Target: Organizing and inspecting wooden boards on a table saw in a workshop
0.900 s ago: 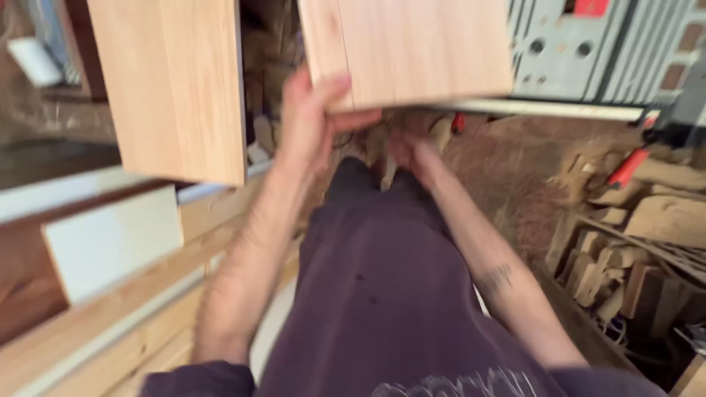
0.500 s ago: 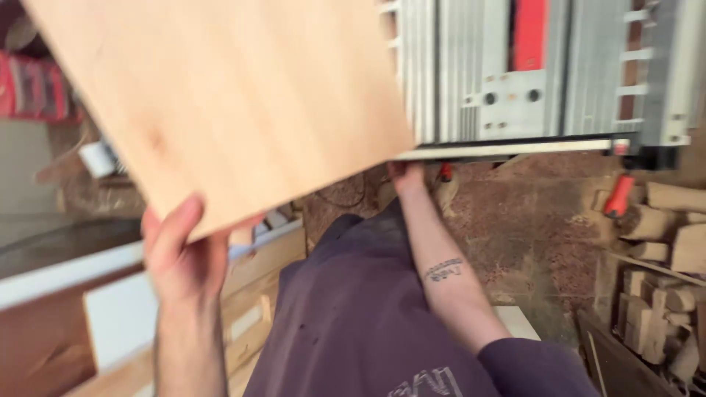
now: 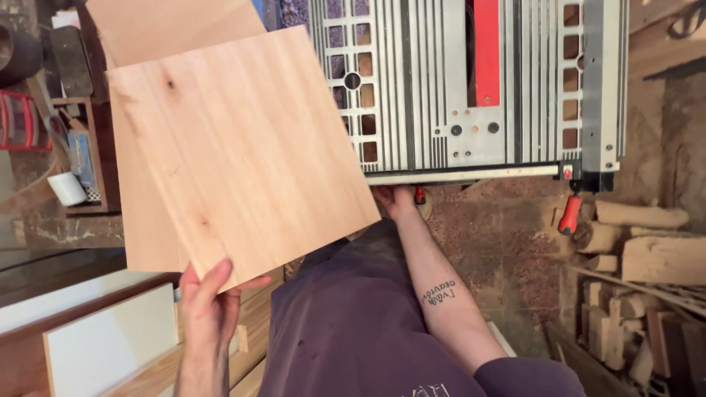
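Your left hand (image 3: 209,301) pinches the near corner of the top board (image 3: 243,151), a stiff, light, smooth panel lying over a second board (image 3: 147,220), best gripped by its edges, while your right hand (image 3: 395,200), grip unclear, reaches under the saw (image 3: 471,81).

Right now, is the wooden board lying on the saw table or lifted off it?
Lifted off: the left hand holds the wooden board by its lower corner, beside the saw table.
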